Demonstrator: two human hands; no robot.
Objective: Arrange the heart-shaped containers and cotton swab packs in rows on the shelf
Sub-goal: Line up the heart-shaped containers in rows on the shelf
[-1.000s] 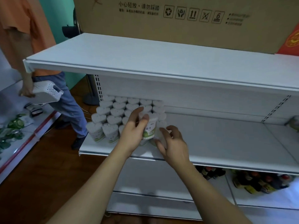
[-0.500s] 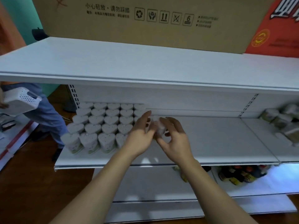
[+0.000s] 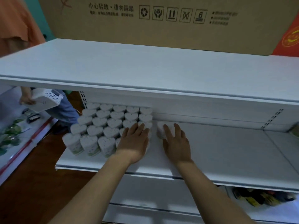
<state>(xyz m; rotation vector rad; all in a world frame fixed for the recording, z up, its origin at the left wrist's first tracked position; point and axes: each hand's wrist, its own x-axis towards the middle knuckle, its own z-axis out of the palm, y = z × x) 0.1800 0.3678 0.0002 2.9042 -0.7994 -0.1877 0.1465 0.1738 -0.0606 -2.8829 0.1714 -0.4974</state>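
Note:
A block of white heart-shaped containers (image 3: 105,122) with green-printed labels stands in several rows at the left end of the middle shelf (image 3: 226,151). My left hand (image 3: 134,141) lies flat with straight fingers on the tops of the containers at the block's front right corner. One more heart-shaped container (image 3: 161,129) stands just right of the block, a small gap apart. My right hand (image 3: 176,141) rests on it with fingers laid over its top. No cotton swab packs show.
The upper shelf (image 3: 145,70) overhangs the work area and carries a large cardboard box (image 3: 161,21). A person at the left holds a white basket (image 3: 47,99). Dark bottles (image 3: 258,198) sit on the lower shelf. The middle shelf's right side is bare.
The container held between both hands now stands on the shelf beside the block. My left hand has moved onto the block's tops; my right stays on the single container.

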